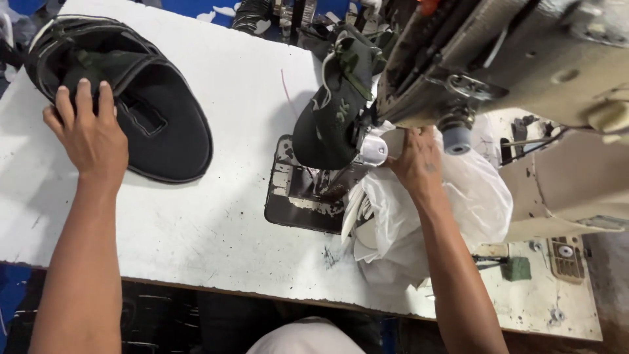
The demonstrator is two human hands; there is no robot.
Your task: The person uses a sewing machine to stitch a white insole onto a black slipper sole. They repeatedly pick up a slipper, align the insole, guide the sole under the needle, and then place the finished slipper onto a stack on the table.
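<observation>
From the head view, the left hand (88,134) lay flat in the upper left of the frame. Its fingers (83,98) were spread open on a pile of black shoe pieces (141,98), pressing down and not closed around them. The pile sat on the white worktop (216,242).

The right hand (416,160) was in the middle of the frame, under the big sewing machine (524,59). Its grip was hidden, so I could not tell if it was open or closed. It was touching a white plastic bag (458,210). White pieces (360,210) poked out of the bag. A dark shoe upper (331,111) sat at the needle, just left of that hand.
</observation>
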